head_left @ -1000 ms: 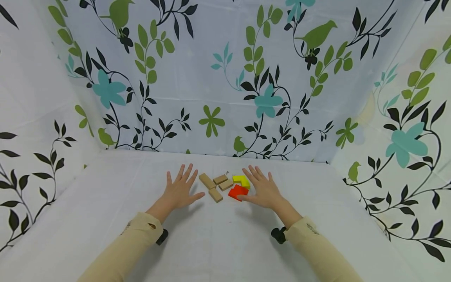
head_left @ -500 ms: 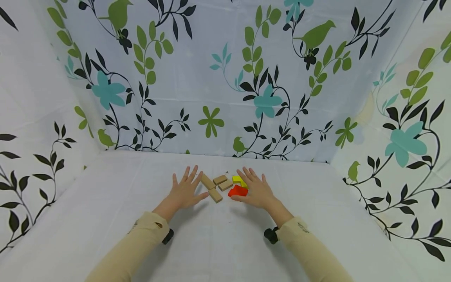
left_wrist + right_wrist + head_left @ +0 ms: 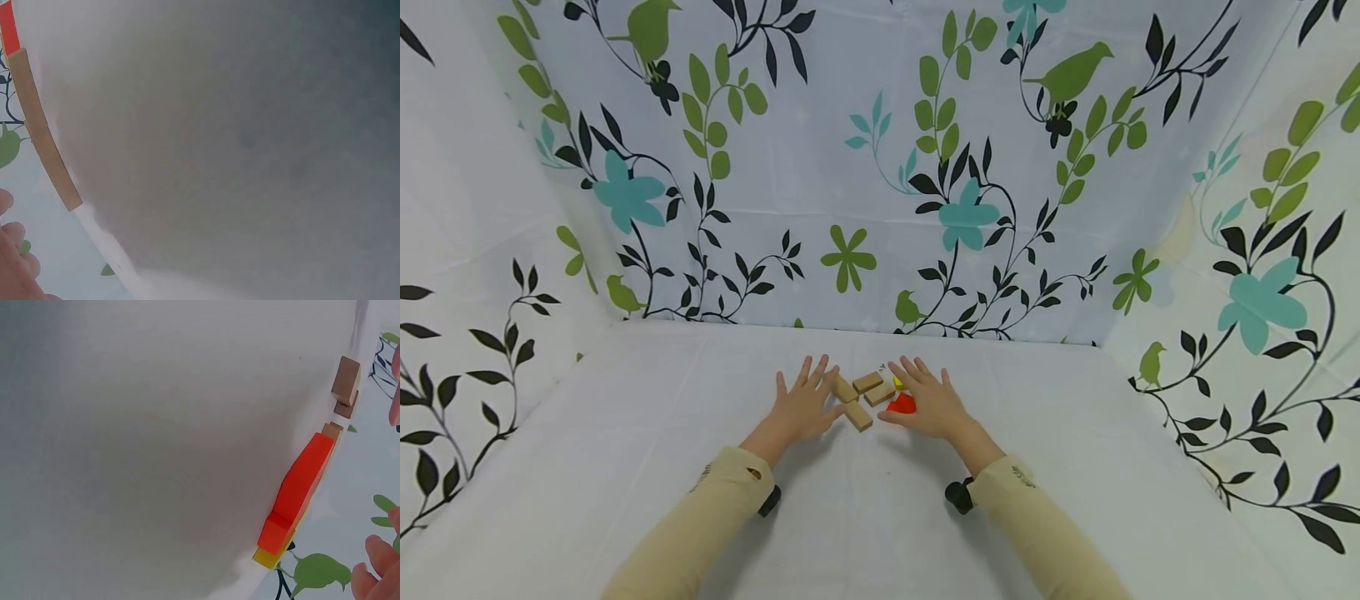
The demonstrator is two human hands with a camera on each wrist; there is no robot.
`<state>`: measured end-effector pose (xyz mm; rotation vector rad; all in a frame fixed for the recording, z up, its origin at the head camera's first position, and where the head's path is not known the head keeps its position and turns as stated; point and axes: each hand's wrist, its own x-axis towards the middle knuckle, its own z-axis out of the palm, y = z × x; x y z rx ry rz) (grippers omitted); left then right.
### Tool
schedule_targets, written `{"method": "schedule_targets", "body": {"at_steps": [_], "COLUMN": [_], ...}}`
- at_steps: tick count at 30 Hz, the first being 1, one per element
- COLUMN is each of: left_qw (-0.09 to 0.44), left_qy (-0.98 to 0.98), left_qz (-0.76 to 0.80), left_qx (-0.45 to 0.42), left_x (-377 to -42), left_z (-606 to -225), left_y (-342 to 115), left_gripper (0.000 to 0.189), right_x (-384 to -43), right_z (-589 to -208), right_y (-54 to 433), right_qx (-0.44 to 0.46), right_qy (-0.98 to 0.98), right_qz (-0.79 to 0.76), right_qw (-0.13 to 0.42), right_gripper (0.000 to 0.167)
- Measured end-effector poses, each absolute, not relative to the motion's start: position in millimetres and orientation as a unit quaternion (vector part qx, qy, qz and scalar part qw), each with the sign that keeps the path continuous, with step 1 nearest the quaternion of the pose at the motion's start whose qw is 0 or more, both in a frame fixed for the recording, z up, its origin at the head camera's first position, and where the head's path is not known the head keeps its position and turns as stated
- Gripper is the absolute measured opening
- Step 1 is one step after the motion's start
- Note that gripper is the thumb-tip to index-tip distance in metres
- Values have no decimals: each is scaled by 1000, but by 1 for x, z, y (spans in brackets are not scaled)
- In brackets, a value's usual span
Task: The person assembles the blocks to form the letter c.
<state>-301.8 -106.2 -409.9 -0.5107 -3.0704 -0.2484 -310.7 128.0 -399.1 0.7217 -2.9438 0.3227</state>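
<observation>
Head view: nearest, two long beige sleeves (image 3: pixel 700 529) come in over the near side of a white cloth-covered desk (image 3: pixel 857 533), a small black device (image 3: pixel 770 502) at the left cuff and a matching black device (image 3: pixel 958 497) at the right. Beyond them the bare left hand (image 3: pixel 797 412) is spread wide, fingers towards the desk's far edge and thumb turned inward; it holds nothing. The bare right hand (image 3: pixel 936 408) is likewise fanned out and holds nothing.

Between the hands, midway between the desk's left and right edges, lies a small cluster. At its near side a rectangular light-wood block (image 3: pixel 858 416) lies aslant just beside the left thumb; whether they touch cannot be told. An angular red block (image 3: pixel 902 404) sits at the right thumb, partly covered by that hand; the right wrist view shows it in front of a smooth yellow block (image 3: pixel 267 558). Farther back, a second light-wood block (image 3: pixel 846 390) runs behind the left fingers, and a third light-wood block (image 3: pixel 880 394) lies just before a fourth light-wood block (image 3: pixel 868 382).

Along the desk's far edge hangs a pale cloth curtain (image 3: pixel 790 167) printed with green birds, turquoise flowers and black leaves.
</observation>
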Motion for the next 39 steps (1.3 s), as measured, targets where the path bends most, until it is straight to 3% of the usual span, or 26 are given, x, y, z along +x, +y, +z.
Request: {"method": "schedule_targets", "body": {"at_steps": [18, 39], "left_qw": [-31, -39], "left_qy": [-991, -997], "left_qz": [-59, -37], "left_qx": [-113, -55], "left_x": [-317, -330], "left_z": [-412, -416], "left_y": [-90, -73], "left_gripper": [54, 70], "right_x": [-317, -324], "right_z": [-408, -411], "right_y": [104, 83], "right_qx": [227, 196], "right_qy": [-970, -978], "right_qz": [87, 69], "right_qw": [28, -12], "right_gripper": [80, 78]}}
